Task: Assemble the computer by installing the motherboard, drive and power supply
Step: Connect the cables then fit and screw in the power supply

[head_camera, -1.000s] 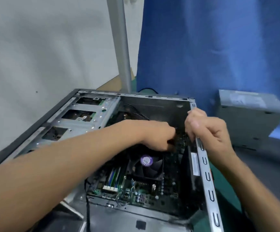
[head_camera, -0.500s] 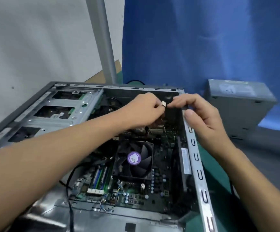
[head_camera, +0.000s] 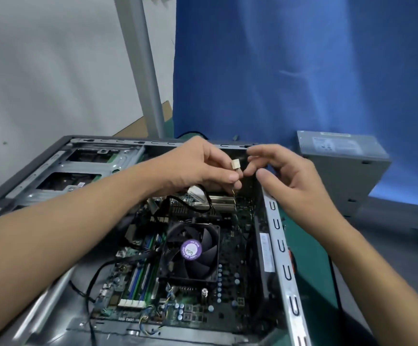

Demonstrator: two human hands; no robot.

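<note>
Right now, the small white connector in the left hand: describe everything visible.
The small connector is a cream, boxy plastic plug, pinched between the left hand's thumb and fingertips above the open case. Thin wires trail below it. The right hand hovers beside it; contact unclear.

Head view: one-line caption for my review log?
Left hand pinches a small white plug above the open computer case, right hand beside it; power supply sits outside.

Repair workbench: open computer case (head_camera: 280, 245) on green mat (head_camera: 310, 258), blue backdrop (head_camera: 302, 71).
</note>
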